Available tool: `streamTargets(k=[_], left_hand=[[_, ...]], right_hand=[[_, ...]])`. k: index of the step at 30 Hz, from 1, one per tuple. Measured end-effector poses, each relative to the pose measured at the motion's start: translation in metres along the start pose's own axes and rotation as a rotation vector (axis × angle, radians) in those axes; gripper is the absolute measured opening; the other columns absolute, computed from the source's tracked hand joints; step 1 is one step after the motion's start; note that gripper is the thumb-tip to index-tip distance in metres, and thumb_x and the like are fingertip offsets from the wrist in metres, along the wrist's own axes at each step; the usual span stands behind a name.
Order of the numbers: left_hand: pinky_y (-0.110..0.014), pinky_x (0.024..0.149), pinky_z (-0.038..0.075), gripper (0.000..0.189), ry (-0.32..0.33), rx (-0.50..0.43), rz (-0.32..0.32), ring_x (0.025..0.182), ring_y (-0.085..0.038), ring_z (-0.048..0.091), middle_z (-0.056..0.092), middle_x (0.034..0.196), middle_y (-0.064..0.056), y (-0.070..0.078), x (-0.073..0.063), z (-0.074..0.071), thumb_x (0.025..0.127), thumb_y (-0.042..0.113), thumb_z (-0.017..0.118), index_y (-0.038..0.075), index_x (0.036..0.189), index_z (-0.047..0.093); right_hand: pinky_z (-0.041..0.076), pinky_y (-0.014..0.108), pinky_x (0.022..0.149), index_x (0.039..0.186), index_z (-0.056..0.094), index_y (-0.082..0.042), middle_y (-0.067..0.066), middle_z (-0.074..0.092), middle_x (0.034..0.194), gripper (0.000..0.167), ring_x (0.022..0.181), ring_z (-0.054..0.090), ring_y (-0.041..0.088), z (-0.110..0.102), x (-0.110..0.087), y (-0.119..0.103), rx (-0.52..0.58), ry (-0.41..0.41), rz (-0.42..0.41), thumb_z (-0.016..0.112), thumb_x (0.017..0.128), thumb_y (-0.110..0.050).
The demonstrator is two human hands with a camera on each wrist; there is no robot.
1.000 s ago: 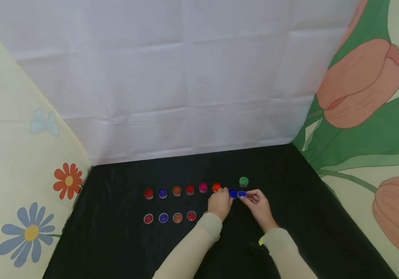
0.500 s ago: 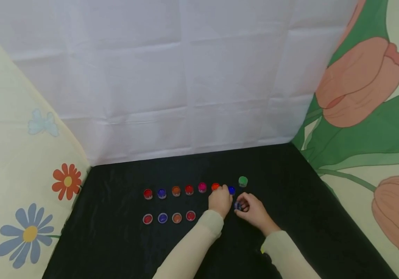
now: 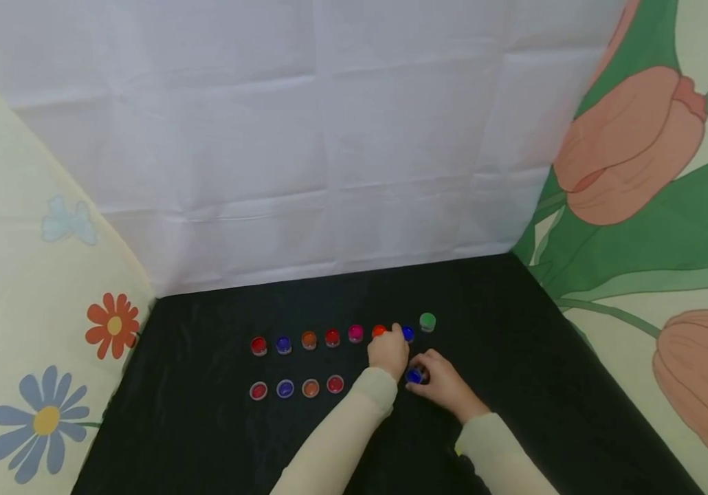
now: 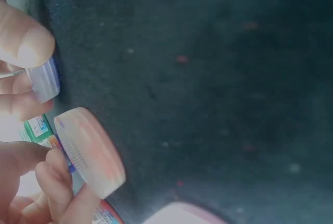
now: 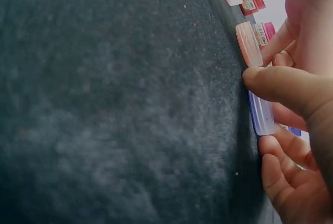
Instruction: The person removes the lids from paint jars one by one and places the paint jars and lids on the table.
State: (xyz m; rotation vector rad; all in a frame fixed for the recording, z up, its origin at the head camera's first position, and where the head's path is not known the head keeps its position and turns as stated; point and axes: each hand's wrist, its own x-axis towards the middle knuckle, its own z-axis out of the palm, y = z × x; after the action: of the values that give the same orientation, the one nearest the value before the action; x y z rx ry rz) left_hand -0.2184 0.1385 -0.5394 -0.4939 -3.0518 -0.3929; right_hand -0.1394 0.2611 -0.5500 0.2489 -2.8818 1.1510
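Observation:
My right hand (image 3: pixel 443 388) pinches a blue jar lid (image 3: pixel 414 376) at the black tabletop, in front of the back row. In the right wrist view the thumb and fingers stand on either side of that blue-rimmed lid (image 5: pixel 261 112). My left hand (image 3: pixel 388 354) has curled fingers at the side of an uncapped blue paint jar (image 3: pixel 407 335), hiding part of it. Beside it is an orange paint jar (image 3: pixel 379 331). An orange-tinted lid (image 4: pixel 91 153) lies by the left hand's fingers in the left wrist view; the left arm hides it in the head view.
Several small paint jars, such as a red one (image 3: pixel 258 346) and a pink one (image 3: pixel 356 333), line the back. A green jar (image 3: pixel 427 322) stands at the row's right end. Nearer lie lids: red (image 3: pixel 258 391), blue (image 3: pixel 285 388), orange (image 3: pixel 311 388) and another red (image 3: pixel 335 383).
The right hand has brought the blue lid away from the blue jar, toward me and slightly left. My left hand stays beside the jar. The head view has shifted slightly.

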Motion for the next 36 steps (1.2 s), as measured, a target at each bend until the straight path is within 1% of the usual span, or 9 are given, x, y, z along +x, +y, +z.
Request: streamTargets(k=[4,11,14,18,23,27,29,32,36], left_hand=[[-0.037,0.053,0.054,0.035,-0.01,0.0,-0.041,0.056,-0.022,0.063,0.069,0.075,-0.009,0.004,0.002,-0.003,0.1,0.031,0.064,0.01,0.128,0.064],[-0.037,0.056,0.056,0.025,-0.026,0.011,-0.077,0.061,-0.022,0.066,0.071,0.077,-0.009,0.005,0.003,-0.011,0.101,0.028,0.063,0.009,0.116,0.068],[-0.038,0.056,0.056,0.023,-0.025,0.004,-0.065,0.061,-0.023,0.066,0.071,0.077,-0.009,0.004,0.003,-0.01,0.101,0.028,0.062,0.008,0.112,0.068],[-0.038,0.055,0.056,0.018,0.015,-0.013,-0.036,0.061,-0.023,0.066,0.07,0.075,-0.009,0.001,0.003,-0.006,0.1,0.026,0.063,0.009,0.101,0.068],[-0.035,0.052,0.055,0.017,0.059,-0.065,0.031,0.06,-0.022,0.067,0.068,0.072,-0.008,-0.001,-0.002,-0.003,0.1,0.021,0.065,0.009,0.088,0.067],[-0.031,0.053,0.054,0.015,0.074,-0.188,0.07,0.064,-0.021,0.069,0.069,0.074,-0.008,0.004,-0.01,-0.006,0.101,0.018,0.063,0.007,0.092,0.065],[-0.03,0.057,0.054,0.012,0.085,-0.288,0.079,0.068,-0.02,0.069,0.069,0.078,-0.007,0.008,-0.013,-0.007,0.102,0.016,0.062,0.007,0.094,0.064],[-0.03,0.068,0.056,0.005,0.081,-0.468,0.078,0.08,-0.019,0.069,0.069,0.089,-0.007,0.012,-0.016,-0.005,0.1,0.009,0.061,0.007,0.103,0.065],[-0.031,0.086,0.055,0.029,-0.004,-0.637,0.075,0.1,-0.021,0.068,0.068,0.111,-0.011,0.016,-0.016,-0.002,0.098,0.001,0.057,0.002,0.127,0.061]], right_hand=[[0.048,0.027,0.068,0.105,0.067,-0.007,0.0,0.051,0.091,0.031,0.078,0.051,0.011,-0.001,0.0,0.0,-0.009,-0.038,0.014,0.085,0.081,-0.017],[0.048,0.028,0.07,0.106,0.067,-0.01,-0.001,0.052,0.092,0.03,0.08,0.052,0.012,0.0,0.001,-0.002,-0.01,-0.047,0.028,0.084,0.082,-0.018],[0.048,0.028,0.07,0.106,0.067,-0.01,-0.001,0.052,0.092,0.03,0.08,0.052,0.012,0.0,0.001,-0.002,-0.004,-0.043,0.027,0.084,0.082,-0.018],[0.048,0.027,0.07,0.108,0.067,-0.01,-0.001,0.052,0.092,0.032,0.08,0.052,0.012,-0.001,0.0,-0.001,0.012,-0.05,0.034,0.084,0.082,-0.019],[0.049,0.027,0.069,0.114,0.065,-0.004,0.003,0.057,0.094,0.041,0.08,0.054,0.014,-0.011,-0.001,0.001,0.065,-0.058,0.054,0.086,0.081,-0.017],[0.054,0.036,0.077,0.122,0.062,0.002,0.01,0.063,0.102,0.048,0.088,0.062,0.021,-0.024,-0.004,0.007,0.15,-0.034,0.166,0.084,0.083,-0.015],[0.055,0.041,0.08,0.126,0.059,0.004,0.014,0.065,0.107,0.048,0.093,0.065,0.026,-0.031,-0.005,0.012,0.192,-0.004,0.23,0.081,0.087,-0.013],[0.055,0.044,0.084,0.13,0.054,0.008,0.022,0.065,0.112,0.044,0.097,0.067,0.033,-0.037,-0.005,0.018,0.232,0.059,0.273,0.072,0.092,-0.005],[0.055,0.048,0.088,0.136,0.045,0.014,0.035,0.059,0.122,0.043,0.107,0.064,0.044,-0.039,0.002,0.023,0.257,0.111,0.257,0.058,0.096,0.007]])
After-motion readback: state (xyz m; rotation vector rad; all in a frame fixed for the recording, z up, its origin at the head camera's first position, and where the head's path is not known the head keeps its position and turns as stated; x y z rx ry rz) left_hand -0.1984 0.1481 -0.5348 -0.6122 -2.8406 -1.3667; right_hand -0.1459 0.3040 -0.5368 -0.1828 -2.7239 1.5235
